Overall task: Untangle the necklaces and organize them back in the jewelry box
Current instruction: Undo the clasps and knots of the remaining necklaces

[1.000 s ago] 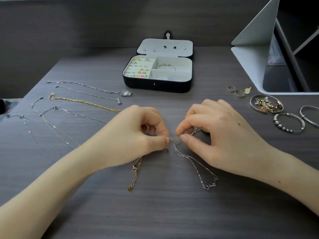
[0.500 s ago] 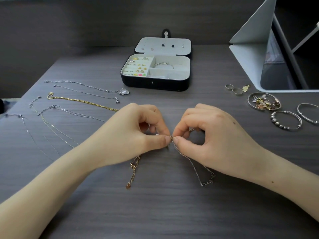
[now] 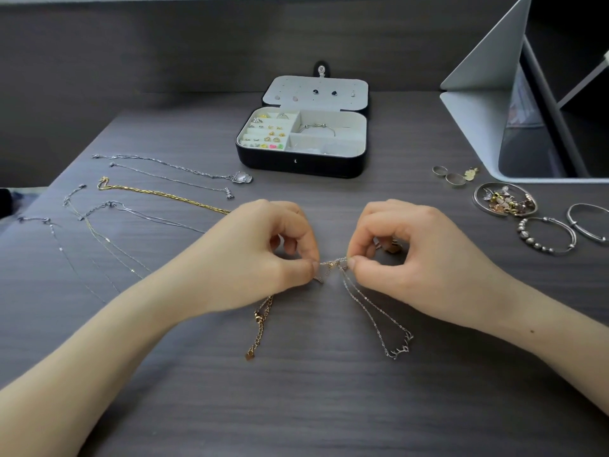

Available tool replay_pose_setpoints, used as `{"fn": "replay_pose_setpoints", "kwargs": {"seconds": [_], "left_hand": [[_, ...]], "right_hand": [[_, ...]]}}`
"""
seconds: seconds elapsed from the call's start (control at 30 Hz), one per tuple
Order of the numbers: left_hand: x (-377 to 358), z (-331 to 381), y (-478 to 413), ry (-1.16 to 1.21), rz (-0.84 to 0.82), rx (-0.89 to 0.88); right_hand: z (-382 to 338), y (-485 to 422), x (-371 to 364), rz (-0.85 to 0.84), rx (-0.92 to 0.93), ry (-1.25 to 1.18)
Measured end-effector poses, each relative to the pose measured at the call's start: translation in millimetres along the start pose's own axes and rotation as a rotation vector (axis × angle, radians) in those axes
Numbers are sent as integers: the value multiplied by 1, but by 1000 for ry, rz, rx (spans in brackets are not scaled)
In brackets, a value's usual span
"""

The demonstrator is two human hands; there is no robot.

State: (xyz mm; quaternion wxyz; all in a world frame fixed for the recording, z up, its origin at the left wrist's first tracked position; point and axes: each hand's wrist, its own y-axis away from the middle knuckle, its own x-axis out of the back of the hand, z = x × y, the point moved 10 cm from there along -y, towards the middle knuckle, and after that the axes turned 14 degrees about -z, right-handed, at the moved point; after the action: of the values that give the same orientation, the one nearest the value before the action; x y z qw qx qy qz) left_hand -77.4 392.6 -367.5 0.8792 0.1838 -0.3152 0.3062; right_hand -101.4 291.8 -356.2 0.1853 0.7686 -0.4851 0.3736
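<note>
Compared with half a second ago: fingertips no longer nearly touching, now drawn slightly apart. Stretched taut between them: a short run of tangled links, the knot (image 3: pixel 333 263). Cannot tell whether lifted clear of the desk (image 3: pixel 313 407).

Left hand (image 3: pixel 263 255): curled, thumb and forefinger pinching the knot's left end. Trailing below those fingers (image 3: pixel 306 267) onto the desk: rose chain (image 3: pixel 260 324), clasp and extender tail free.

Right hand (image 3: pixel 421 258): same curled pinch on the knot's right end. Something small and gold-toned tucked under the other fingers, too hidden to name. Trailing below and right of these fingers: silver chain (image 3: pixel 372 308), doubled, ending in an antler-like pendant (image 3: pixel 400 349).

Judged: mid-pull on the last tangle, not yet freed, since both chains meet at the one point between the fingertips. Widened gap taken as slack being worked out of the knot. Risk: pulling straight outward may cinch fine links tighter instead of loosening them.

Well left of the left fingers: several necklaces (image 3: pixel 158 192) laid out straight and apart, judged already untangled.

Beyond the fingers, far side: box (image 3: pixel 301 164), open. No necklace seen inside, so packing judged not yet begun.
</note>
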Motion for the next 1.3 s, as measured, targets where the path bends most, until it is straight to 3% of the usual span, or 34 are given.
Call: {"fn": "replay_pose_setpoints", "kwargs": {"seconds": [0.5, 0.8, 0.97, 1.1, 1.3], "left_hand": [[1, 1, 3, -109, 47, 42], [-9, 11, 2, -94, 92, -74], [-6, 6, -1, -6, 61, -54], [-4, 2, -2, 76, 30, -61], [-4, 2, -3, 124, 17, -73]], "right_hand": [[4, -3, -6, -125, -20, -265], [10, -5, -8, -139, -72, -352], [15, -3, 1, -99, -109, -227], [10, -2, 3, -76, -94, 8], [-16, 4, 5, 14, 87, 213]]}}
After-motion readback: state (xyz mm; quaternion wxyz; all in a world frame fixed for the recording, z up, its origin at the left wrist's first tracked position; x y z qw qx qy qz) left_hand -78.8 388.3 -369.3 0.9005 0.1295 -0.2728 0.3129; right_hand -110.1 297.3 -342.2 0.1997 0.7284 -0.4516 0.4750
